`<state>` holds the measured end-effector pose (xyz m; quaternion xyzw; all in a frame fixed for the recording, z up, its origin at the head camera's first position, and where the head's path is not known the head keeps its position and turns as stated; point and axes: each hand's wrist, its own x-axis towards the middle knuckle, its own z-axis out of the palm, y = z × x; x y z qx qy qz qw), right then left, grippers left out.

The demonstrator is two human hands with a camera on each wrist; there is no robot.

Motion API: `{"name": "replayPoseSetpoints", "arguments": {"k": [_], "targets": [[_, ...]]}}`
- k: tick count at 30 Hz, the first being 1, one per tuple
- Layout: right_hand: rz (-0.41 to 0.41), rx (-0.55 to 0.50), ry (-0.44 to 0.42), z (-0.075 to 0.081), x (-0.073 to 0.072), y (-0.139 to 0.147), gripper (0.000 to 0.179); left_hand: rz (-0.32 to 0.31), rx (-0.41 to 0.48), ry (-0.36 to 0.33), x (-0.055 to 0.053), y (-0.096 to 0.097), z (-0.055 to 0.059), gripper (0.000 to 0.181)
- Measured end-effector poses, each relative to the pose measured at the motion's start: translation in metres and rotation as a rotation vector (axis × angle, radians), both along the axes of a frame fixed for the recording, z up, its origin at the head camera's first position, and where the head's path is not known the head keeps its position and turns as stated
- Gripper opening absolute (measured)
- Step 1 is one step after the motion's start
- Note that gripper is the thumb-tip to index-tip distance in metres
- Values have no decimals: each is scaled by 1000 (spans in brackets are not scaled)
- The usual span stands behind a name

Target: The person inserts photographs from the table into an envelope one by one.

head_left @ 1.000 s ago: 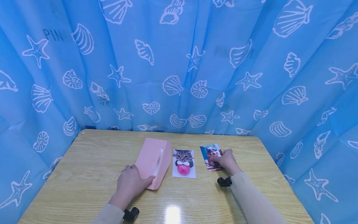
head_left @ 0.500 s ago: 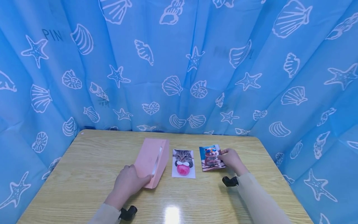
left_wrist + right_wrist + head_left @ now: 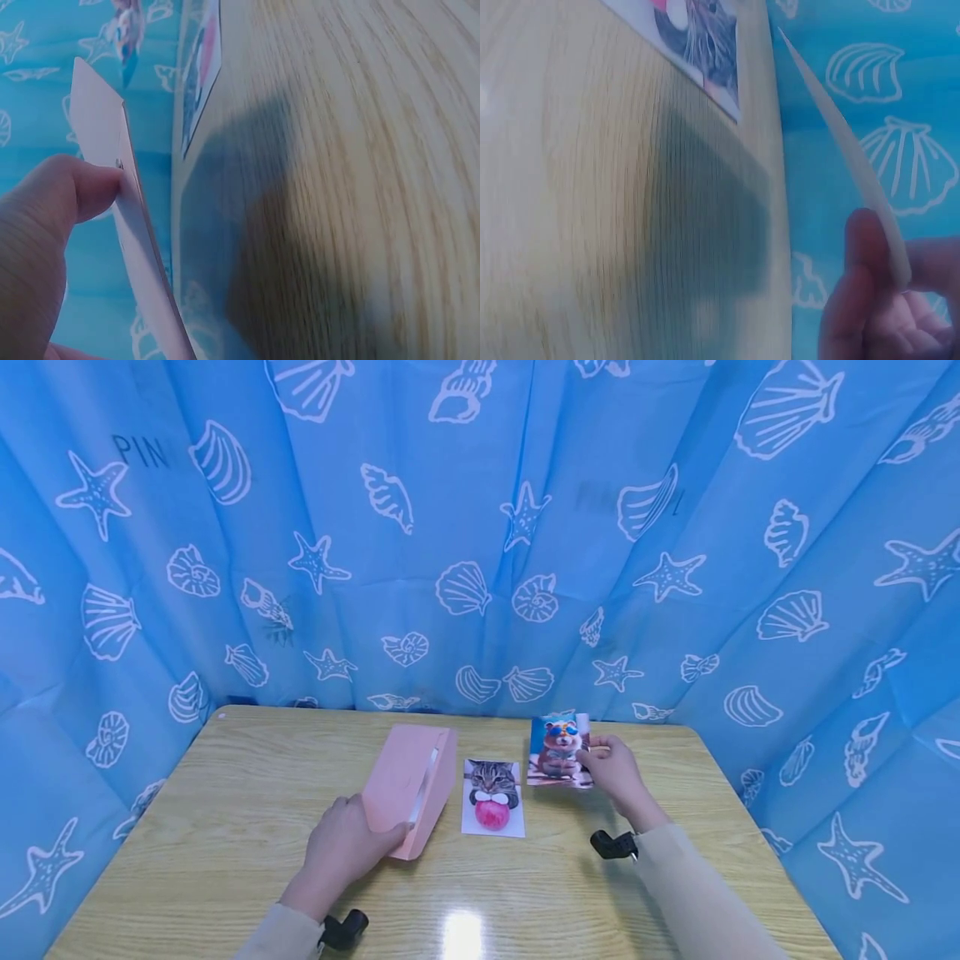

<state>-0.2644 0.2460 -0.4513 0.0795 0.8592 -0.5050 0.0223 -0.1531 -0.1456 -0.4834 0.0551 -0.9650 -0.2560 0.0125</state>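
Observation:
In the head view my left hand (image 3: 339, 850) grips a pink paper envelope (image 3: 397, 777) by its near end, thumb over the front edge. A white strip shows along the envelope's slit, and its right-hand panel slants away. The left wrist view shows the thumb pressed on the thin pink envelope (image 3: 135, 232), which is held tilted above the table. My right hand (image 3: 617, 777) pinches the right edge of a photo card (image 3: 553, 764) picturing a hamster in orange sunglasses. This card is off the table and appears edge-on in the right wrist view (image 3: 847, 139).
Between the two hands a cat photo card (image 3: 491, 814) lies flat on the wooden table (image 3: 247, 793). A blue curtain (image 3: 480, 527) with white shells and starfish hangs behind the table's far edge and along its sides.
My right hand regrips the hamster card at its right edge, then raises it from the table, away from me. The left hand and envelope shift only slightly; the cat card stays put.

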Motion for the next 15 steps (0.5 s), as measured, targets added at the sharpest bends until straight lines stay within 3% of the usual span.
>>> {"name": "replayPoseSetpoints", "arguments": {"k": [15], "targets": [[32, -69, 88, 14, 8, -29, 38, 23, 1, 50, 4, 3, 3, 99]]}}
